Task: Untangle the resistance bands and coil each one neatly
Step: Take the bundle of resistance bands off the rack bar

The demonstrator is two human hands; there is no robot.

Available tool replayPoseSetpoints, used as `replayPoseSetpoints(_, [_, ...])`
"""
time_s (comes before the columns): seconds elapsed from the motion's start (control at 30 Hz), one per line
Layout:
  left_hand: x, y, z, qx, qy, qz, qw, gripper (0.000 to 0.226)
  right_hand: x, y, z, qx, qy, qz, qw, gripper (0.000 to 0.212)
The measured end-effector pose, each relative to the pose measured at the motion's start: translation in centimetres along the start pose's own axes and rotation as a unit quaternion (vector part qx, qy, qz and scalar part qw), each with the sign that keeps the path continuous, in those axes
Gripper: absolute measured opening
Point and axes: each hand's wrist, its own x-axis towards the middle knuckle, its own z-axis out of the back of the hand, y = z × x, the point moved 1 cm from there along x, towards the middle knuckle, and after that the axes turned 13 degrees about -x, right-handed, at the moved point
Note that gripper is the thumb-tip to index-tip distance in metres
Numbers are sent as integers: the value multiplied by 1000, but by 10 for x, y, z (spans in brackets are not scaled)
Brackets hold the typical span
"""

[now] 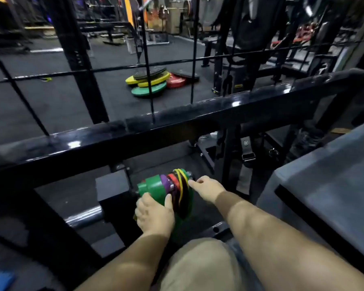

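Although no band is yet off its mount, both hands are at the work: the resistance bands sit bunched on a short horizontal peg; the peg's long axis runs left to right across the view, its free end pointing toward the right hand's side. Toward the peg's fixed end sits a wide green roll with a purple band against it; toward the free end hang red, yellow and dark loops, crossed over one another. Left hand: grip wrapped over the near side of the green roll, thumb up against its edge, fingers curved round it. Right hand: forefinger tip touching the outermost loops at the peg's free end, other fingers curled; whether this grip is clamped on a loop cannot be told, the thumb being hidden. Judgement: the right hand is nearer the free end, so the loops would have to slide off along the peg's axis toward it, the left steadying the roll; risk noted of crossed loops snagging together.
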Motion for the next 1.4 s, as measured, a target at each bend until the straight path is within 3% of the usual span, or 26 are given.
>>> replayPoseSetpoints(0.1, [4,8,-1,-73,-33,85,993,65,11,4,-9,18,18,-12,1000,60])
replayPoseSetpoints(0.3, [4,15,1,-171,-93,164,967,65,31,8,-26,93,62,-41,993,77])
replayPoseSetpoints(0.6, [2,13,0,-162,-28,181,970,76,47,8,-46,218,85,-54,971,113])
replayPoseSetpoints(0.7, [5,17,-3,-175,-19,189,966,76,42,8,-45,237,89,-47,966,99])
replayPoseSetpoints(0.87, [13,21,-9,-212,-15,219,952,81,35,12,-50,286,85,-19,954,57])
replayPoseSetpoints(1.07, [15,17,-11,-240,16,256,936,84,56,7,-74,323,91,-32,942,102])
replayPoseSetpoints(1.27, [27,11,-6,-238,10,298,925,84,47,15,-62,348,79,-54,933,117])
replayPoseSetpoints(1.33, [27,10,-8,-286,4,277,917,76,49,15,-61,352,94,-38,930,103])
replayPoseSetpoints(1.4, [24,9,-8,-338,-6,266,903,69,46,15,-61,353,116,-16,928,66])
